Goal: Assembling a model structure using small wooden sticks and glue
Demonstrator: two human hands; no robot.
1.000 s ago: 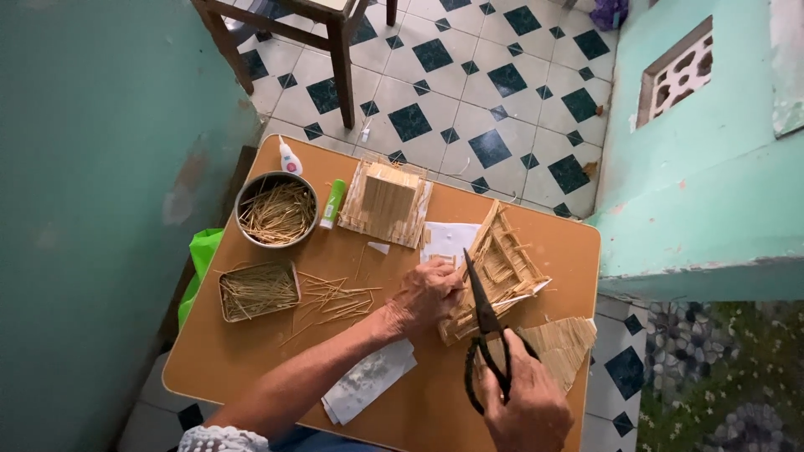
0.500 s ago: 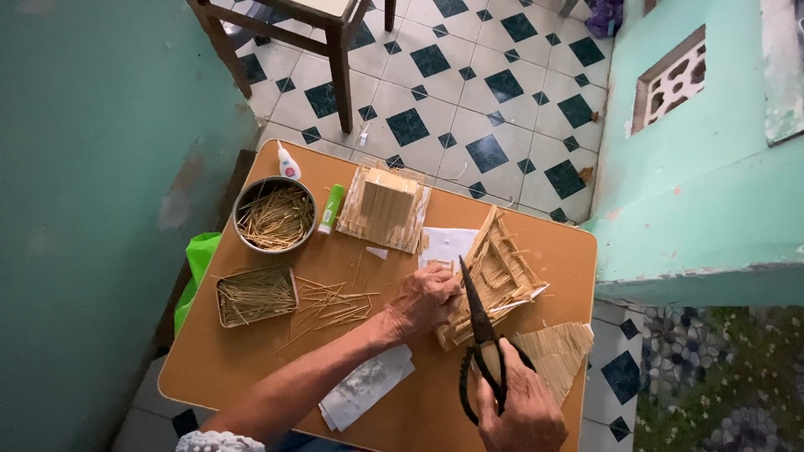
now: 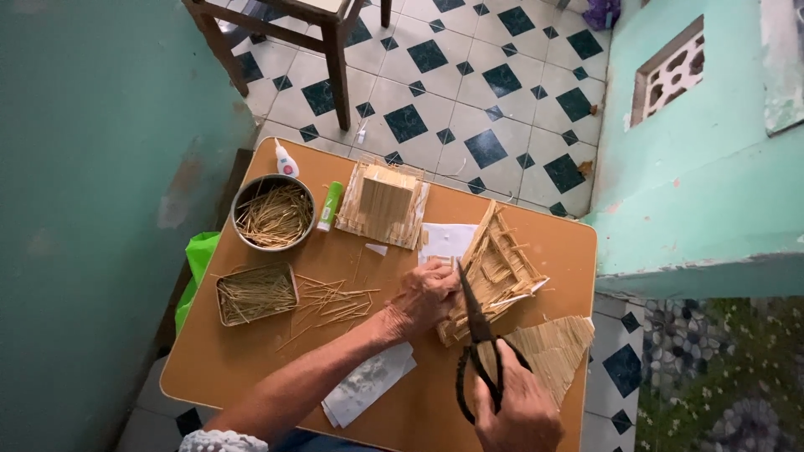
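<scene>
right hand (image 3: 521, 410) fingers through the loops of black scissors (image 3: 477, 339), blades shut, tip against the stick model (image 3: 494, 272). left hand (image 3: 427, 295) pressed flat on the model's near edge, pinning it to the table (image 3: 251, 368). model: open lattice of thin pale sticks, sloped like a roof frame, lying over white paper (image 3: 444, 241) mid-right on the table. woven triangular panel (image 3: 557, 351) just beside the scissors. loose sticks (image 3: 331, 301) left of the hand; metal bowl (image 3: 273, 213) and rectangular tin (image 3: 255, 293) both full of sticks

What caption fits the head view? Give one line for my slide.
Left hand steadies a stick-built model frame while right hand works black scissors.
</scene>
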